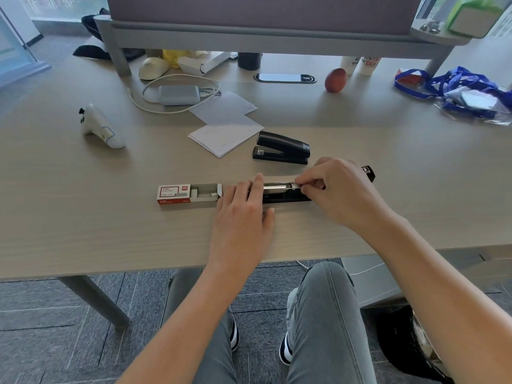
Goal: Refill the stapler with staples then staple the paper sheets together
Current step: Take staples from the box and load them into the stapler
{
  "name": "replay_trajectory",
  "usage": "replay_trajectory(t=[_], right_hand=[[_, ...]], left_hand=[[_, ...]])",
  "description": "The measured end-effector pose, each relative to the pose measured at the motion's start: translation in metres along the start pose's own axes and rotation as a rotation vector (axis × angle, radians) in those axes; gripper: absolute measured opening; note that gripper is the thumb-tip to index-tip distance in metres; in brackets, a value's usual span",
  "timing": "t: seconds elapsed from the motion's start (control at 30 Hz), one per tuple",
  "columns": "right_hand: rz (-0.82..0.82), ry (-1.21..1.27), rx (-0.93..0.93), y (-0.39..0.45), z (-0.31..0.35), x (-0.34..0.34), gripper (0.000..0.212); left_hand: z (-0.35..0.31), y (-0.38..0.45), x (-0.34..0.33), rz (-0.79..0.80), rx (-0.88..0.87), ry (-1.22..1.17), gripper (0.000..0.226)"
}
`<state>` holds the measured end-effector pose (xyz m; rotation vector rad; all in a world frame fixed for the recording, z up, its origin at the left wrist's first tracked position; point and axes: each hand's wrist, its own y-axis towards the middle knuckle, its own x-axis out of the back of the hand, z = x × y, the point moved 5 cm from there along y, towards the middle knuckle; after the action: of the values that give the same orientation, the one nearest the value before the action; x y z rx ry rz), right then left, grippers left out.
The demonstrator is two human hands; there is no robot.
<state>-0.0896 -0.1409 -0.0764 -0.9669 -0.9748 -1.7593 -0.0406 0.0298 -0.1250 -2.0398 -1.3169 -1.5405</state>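
A black stapler (pixel 279 194) lies flipped open flat on the desk, its metal staple channel facing up and its lid end poking out past my right hand at the right. My left hand (pixel 243 206) presses down on the stapler's left end. My right hand (pixel 335 189) pinches a strip of staples (pixel 297 185) at the channel with thumb and forefinger. A red and white staple box (pixel 188 194) lies slid open just left of my left hand. Behind it sits a second, closed black stapler (pixel 282 148), with the white paper sheets (pixel 225 134) to its left.
A white game controller (pixel 99 126) stands at the left. Further back are a grey charger with its cable (pixel 178 94), a mouse (pixel 152 68), a reddish fruit (pixel 335 80) and blue lanyards (pixel 465 90). A monitor riser (pixel 249 37) spans the back. The desk's front edge runs just below my wrists.
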Motion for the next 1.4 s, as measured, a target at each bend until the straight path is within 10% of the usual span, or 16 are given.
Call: replay_trajectory(t=[0.37,1.07,1.27,1.4], right_hand=[[-0.034,-0.031,-0.023,-0.011,0.011,-0.005,0.022],[-0.096,0.377,-0.207,-0.035,0.010,-0.022,0.015],[-0.263,1.153,-0.771,-0.072,-0.032,-0.022,0.025],[-0.293,1.388,-0.803,-0.073,-0.046,-0.022,0.026]], left_hand=[[0.005,-0.004,0.003,-0.113,0.101,-0.138,0.036],[0.005,-0.003,0.005,-0.092,0.042,-0.070,0.058],[-0.001,-0.004,0.002,-0.044,-0.006,0.029,0.056],[-0.001,-0.003,0.001,-0.046,-0.010,0.034,0.056]])
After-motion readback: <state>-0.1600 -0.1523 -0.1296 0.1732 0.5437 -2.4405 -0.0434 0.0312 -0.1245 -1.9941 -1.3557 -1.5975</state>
